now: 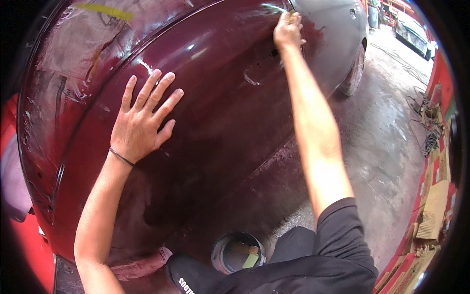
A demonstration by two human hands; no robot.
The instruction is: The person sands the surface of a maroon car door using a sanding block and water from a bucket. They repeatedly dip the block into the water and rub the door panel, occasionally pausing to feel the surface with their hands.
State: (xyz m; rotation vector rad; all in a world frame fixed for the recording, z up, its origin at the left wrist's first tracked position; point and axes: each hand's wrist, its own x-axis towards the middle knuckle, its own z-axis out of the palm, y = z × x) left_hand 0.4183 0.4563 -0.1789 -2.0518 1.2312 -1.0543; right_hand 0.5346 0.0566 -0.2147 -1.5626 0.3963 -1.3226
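A dark red car door [210, 112] with a wet shine fills the middle of the view. Flat on it lies my left hand [144, 115], fingers spread, a thin dark band around the wrist. At the door's far upper edge, my right hand [288, 32] has its fingers curled around a small yellowish piece [293, 18], mostly hidden by the hand; whether it is a sanding pad or a sheet I cannot tell. Beside that hand begins a grey, matte body panel [325, 34] with a reddish smear. White streaks mark the paint near both hands.
A bucket [216, 255] with a few flat pieces inside stands by my legs. Cloudy plastic film [73, 54] covers the upper left. Cables [427, 139] and flattened cardboard [433, 210] lie along the right side. A wheel [353, 73] stands beyond the grey panel.
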